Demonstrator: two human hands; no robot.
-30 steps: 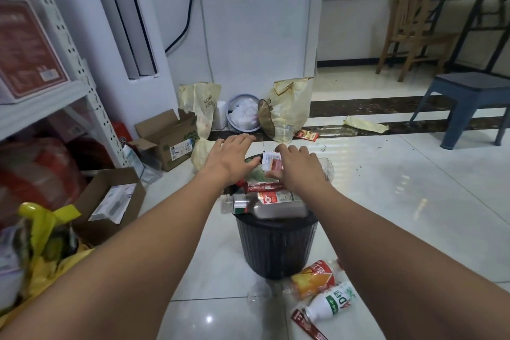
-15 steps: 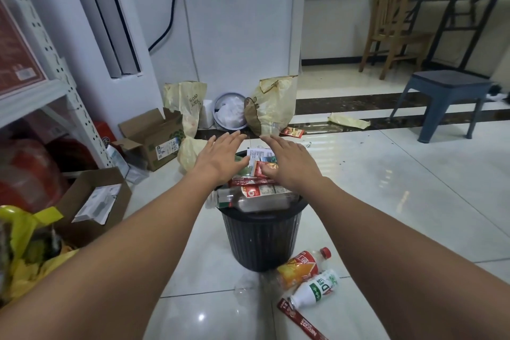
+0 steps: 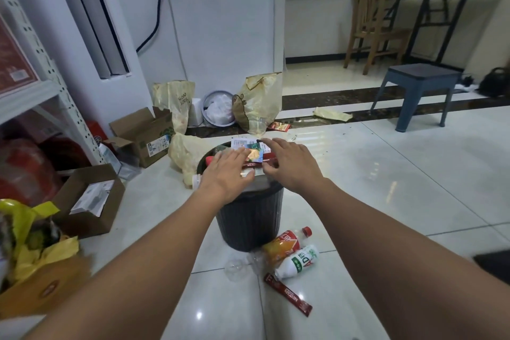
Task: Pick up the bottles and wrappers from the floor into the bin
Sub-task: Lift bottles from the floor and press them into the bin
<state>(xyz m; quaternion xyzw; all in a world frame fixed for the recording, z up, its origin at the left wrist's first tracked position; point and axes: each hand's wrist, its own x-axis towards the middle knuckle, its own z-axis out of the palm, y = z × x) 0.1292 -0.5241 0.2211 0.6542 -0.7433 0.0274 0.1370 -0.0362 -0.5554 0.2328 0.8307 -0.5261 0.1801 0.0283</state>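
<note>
Fingers (image 3: pixel 237 157) of left hand (image 3: pixel 226 171) and right hand (image 3: pixel 289 165): were straight, grasping nothing, laid flat on heaped wrappers (image 3: pixel 255 156) atop black bin (image 3: pixel 248 218), seemingly to pack the overfull load down. Orange bottle (image 3: pixel 284 246), white bottle (image 3: pixel 299 261), red sachet (image 3: pixel 287 294): lay on floor beside bin's base, unbinned.

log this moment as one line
left hand: flat on trash pile | right hand: flat on trash pile | bin: heaped over rim | on floor: orange bottle, white bottle, red wrapper
</note>
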